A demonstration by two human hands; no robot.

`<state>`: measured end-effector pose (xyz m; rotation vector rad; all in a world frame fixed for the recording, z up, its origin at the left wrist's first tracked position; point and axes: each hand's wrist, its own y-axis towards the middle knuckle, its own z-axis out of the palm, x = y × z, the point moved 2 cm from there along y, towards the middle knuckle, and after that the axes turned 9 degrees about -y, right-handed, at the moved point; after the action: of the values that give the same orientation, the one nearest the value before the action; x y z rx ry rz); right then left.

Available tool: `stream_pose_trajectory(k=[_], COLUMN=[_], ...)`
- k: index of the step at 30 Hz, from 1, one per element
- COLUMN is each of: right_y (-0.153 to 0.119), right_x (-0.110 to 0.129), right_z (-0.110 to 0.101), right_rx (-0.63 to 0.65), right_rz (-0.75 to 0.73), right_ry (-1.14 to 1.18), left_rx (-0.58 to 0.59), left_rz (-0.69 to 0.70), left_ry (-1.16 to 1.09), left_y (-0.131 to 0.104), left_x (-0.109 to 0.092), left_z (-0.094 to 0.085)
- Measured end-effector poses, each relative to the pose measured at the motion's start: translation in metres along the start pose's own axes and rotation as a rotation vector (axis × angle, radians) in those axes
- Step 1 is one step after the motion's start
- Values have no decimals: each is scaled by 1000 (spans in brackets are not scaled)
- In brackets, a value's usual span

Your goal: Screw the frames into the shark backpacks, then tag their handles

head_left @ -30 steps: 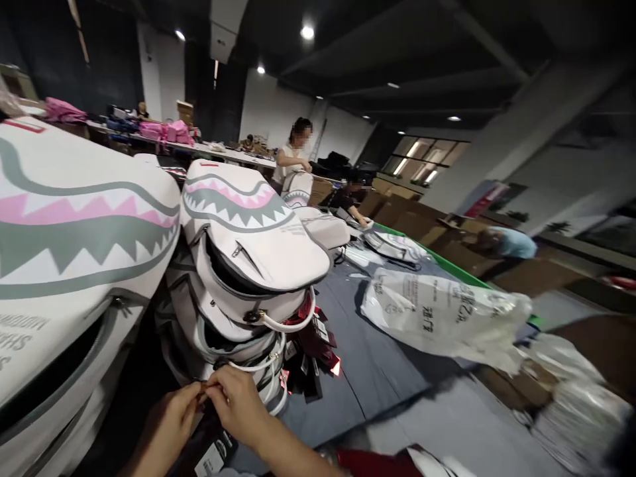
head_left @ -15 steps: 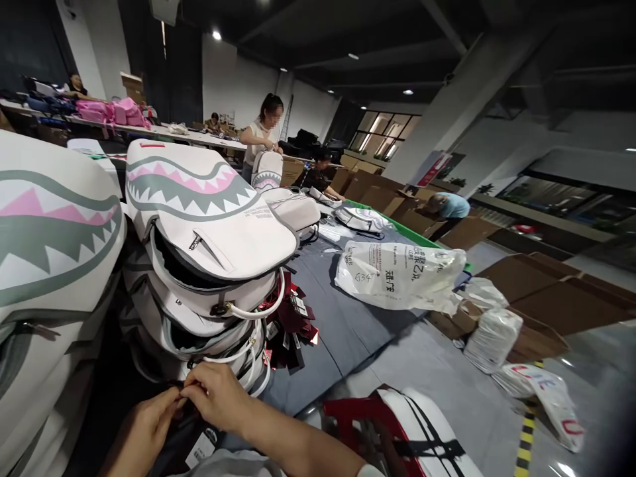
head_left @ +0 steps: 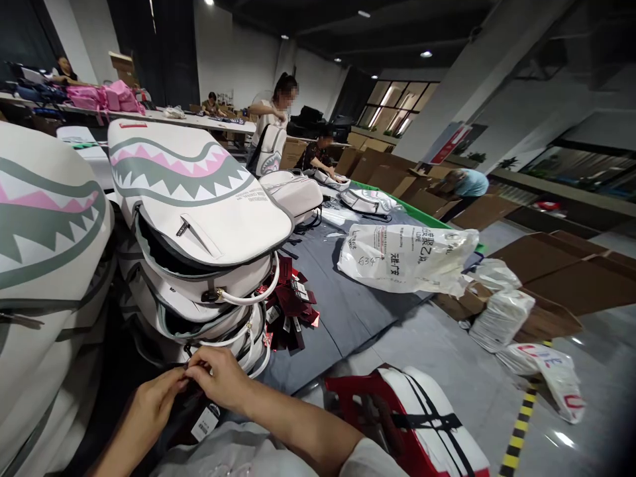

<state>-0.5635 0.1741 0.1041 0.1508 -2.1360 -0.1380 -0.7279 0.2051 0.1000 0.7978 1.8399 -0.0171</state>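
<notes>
My left hand [head_left: 155, 402] and my right hand [head_left: 218, 374] meet at the fingertips by the near edge of a backpack stack. Both pinch at one spot, and what lies between the fingertips is too small to make out. Just below my right hand hangs a dark hang tag [head_left: 205, 424] with a white barcode label. Behind my hands rises the stack, its top white backpack [head_left: 199, 192] printed with a pink and grey shark mouth and gaping at its zipper. A second pile with a similar backpack [head_left: 44, 218] stands at the left.
Dark red hang tags [head_left: 291, 308] spill from the stack onto the grey table cover [head_left: 322, 331]. A printed white plastic bag [head_left: 407, 258] lies farther right. Beside me stands a red stool [head_left: 358, 391] with a strapped white pad. Several people work beyond, one holding a backpack [head_left: 271, 149].
The view has shifted slightly. My hands stay pinched together at about the same place by the stack. A person at the back has raised an arm and turned the backpack there.
</notes>
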Motion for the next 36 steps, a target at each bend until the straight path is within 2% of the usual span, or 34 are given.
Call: stream_pose_trajectory(k=[5, 7, 12, 15, 17, 20, 25, 30, 32, 34, 36], right_y=[-1, -2, -4, -3, -2, -1, 3, 7, 5, -1, -11], right_x=[-2, -4, -10, -14, -15, -16, -21, -23, -20, -17, -23], right_z=[-2, -5, -16, -22, -25, -29, -33, -34, -41, -57, -84], right_rx=[23, 27, 61, 91, 135, 196, 283, 371, 396, 391, 386], right_rz=[-10, -5, 22, 54, 64, 102, 127, 141, 72, -141, -381], right_ry=[14, 44, 186, 257, 285, 328, 397, 418, 357, 256, 80], left_rx=[-19, -12, -45, -40, -82, -184, -170, -287, -339, -390, -499], left_rz=[13, 57, 64, 119, 140, 94, 104, 50, 29, -37, -177], left_ry=[116, 151, 361, 461, 524, 602, 722, 868, 880, 872, 842], left_y=[-3, -4, -6, -6, -6, -5, -6, -8, -9, -14, -23], left_x=[-4, -6, -17, -28, -35, -44, -53, -56, -57, -56, -55], left_z=[0, 3, 12, 21, 26, 32, 44, 57, 64, 70, 77])
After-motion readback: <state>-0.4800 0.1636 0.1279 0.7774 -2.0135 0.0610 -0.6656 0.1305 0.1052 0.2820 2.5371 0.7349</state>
